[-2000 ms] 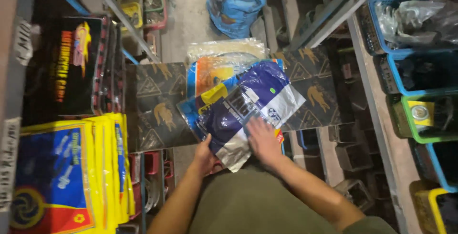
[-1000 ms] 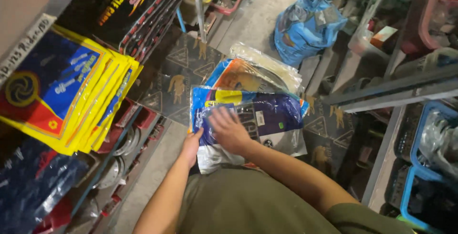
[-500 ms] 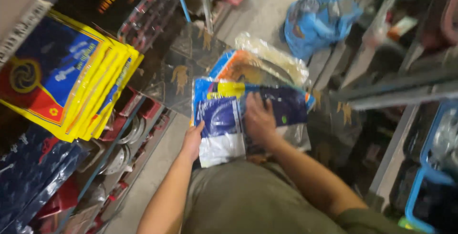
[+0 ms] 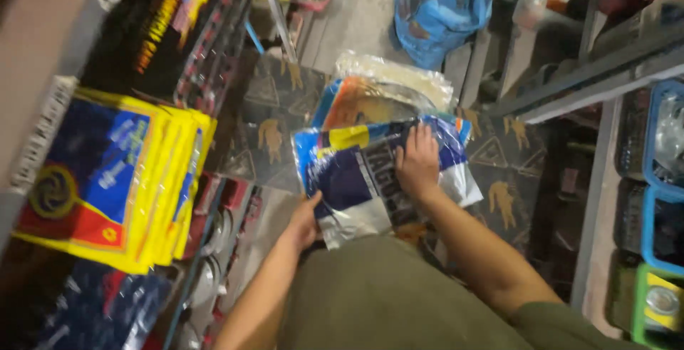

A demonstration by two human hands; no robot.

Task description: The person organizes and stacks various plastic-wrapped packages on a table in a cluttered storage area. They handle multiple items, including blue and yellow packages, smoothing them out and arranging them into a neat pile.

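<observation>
A stack of flat plastic-wrapped packets (image 4: 356, 179), blue, white and orange, rests against my body over a dark patterned floor. My left hand (image 4: 305, 223) grips the stack's lower left edge. Palm down, my right hand (image 4: 418, 161) lies flat on the top packet, which is blue and silver, its fingers spread near the upper right. Further packets with orange and clear wrapping (image 4: 388, 86) stick out behind the top one.
Yellow, blue and red packets (image 4: 114, 179) stand upright on a shelf at left, dark packets (image 4: 171, 29) above them. A blue plastic bag (image 4: 442, 8) lies on the floor ahead. Metal racks with blue bins (image 4: 662, 172) line the right.
The view has swung from left back toward the middle. My right hand has slid up and right over the top packet; my left hand keeps its hold on the stack's edge.
</observation>
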